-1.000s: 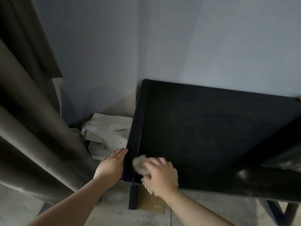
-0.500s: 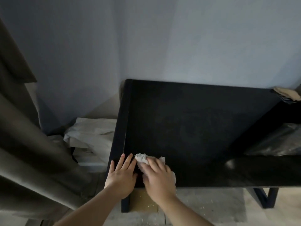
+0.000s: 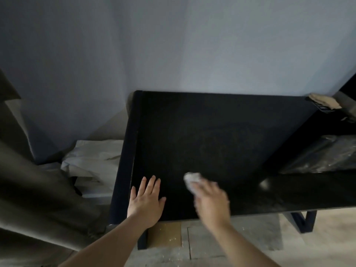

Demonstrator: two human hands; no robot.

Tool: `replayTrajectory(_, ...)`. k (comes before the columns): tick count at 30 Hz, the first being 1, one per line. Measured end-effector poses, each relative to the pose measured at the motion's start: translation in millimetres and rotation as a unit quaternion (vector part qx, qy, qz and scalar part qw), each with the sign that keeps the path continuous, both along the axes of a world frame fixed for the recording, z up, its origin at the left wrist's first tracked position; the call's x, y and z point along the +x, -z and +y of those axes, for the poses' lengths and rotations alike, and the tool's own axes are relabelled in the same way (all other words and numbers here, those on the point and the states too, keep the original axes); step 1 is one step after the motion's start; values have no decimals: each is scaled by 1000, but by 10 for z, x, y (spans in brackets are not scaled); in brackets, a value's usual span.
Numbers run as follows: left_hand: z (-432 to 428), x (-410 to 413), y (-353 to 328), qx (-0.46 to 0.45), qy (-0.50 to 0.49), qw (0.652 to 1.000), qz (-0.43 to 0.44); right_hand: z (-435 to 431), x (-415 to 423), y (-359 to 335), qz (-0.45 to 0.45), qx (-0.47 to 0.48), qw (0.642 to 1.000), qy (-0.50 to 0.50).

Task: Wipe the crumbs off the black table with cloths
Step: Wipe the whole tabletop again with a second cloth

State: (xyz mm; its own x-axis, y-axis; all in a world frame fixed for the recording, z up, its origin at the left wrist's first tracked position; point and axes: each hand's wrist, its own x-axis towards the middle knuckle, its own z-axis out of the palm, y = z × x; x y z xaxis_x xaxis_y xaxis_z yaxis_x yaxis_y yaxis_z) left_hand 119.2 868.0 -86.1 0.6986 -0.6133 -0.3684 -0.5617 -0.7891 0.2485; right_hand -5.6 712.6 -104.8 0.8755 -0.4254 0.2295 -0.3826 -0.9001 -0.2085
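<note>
Near the front-left corner of the black counter (image 3: 221, 132), my right hand (image 3: 212, 205) was clamped on the cloth (image 3: 190, 179), the unwiped surface stretching ahead and rightward, my left hand (image 3: 147, 201) flat beside it.

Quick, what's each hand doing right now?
Left hand: open, flat on the black table, holding nothing.
Right hand: closed on a crumpled white cloth, blurred.

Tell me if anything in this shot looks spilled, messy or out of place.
Pale crumbs lie scattered on the floor below the black table's near edge, in front of its leg. Crumpled white paper is heaped on the floor left of the table. On the tabletop nothing stands out.
</note>
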Motion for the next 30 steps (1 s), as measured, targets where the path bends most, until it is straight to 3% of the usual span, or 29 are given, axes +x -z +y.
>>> replayTrajectory(3, -71, -34, 17, 23, -20, 1000, 5, -522, -290, -5, -8, 27, 973, 230)
replayTrajectory(5, -135, -63, 19, 29, -36, 999, 7, -396, -224, -37, 3, 47, 953, 301)
replayTrajectory(6, -176, -80, 15, 33, -46, 998, 6, -221, -149, -53, 12, 42, 962, 271)
replayTrajectory(8, -259, -101, 13, 41, -67, 997, 2, 160, -57, 7, -15, 36, 994, 98)
replayTrajectory(10, -309, -121, 27, 47, -79, 996, -6, 158, -103, 22, -29, 23, 998, -57)
replayTrajectory(11, -319, -129, 40, 45, -80, 996, -11, -24, -146, 11, -28, 18, 997, -67)
replayTrajectory(14, -309, -133, 70, 38, -71, 996, -25, -661, -379, 2, 3, 23, 992, 121)
replayTrajectory(16, -302, -123, 69, 35, -54, 997, -46, -855, -460, -15, 7, 54, 963, 265)
replayTrajectory(18, -318, -93, 41, 32, -28, 997, -69, -726, -338, -68, 29, 66, 947, 312)
replayTrajectory(20, -367, -29, 8, 24, -19, 998, -59, -337, -114, -142, 29, 69, 971, 228)
replayTrajectory(22, -423, 62, -19, 17, -25, 999, -42, 58, 11, -86, -25, 53, 996, 62)
replayTrajectory(25, -443, 231, -37, 18, -21, 999, -32, -78, 26, -30, 0, 31, 997, -66)
replayTrajectory(26, -430, 289, -39, 22, -14, 999, -31, -266, -8, 5, 15, 23, 999, -37)
replayTrajectory(28, -391, 387, -31, 34, 6, 999, -23, -633, -126, -11, 21, 20, 991, 132)
replayTrajectory(30, -370, 444, -26, 40, 20, 999, -16, -800, -164, -58, 11, 69, 950, 304)
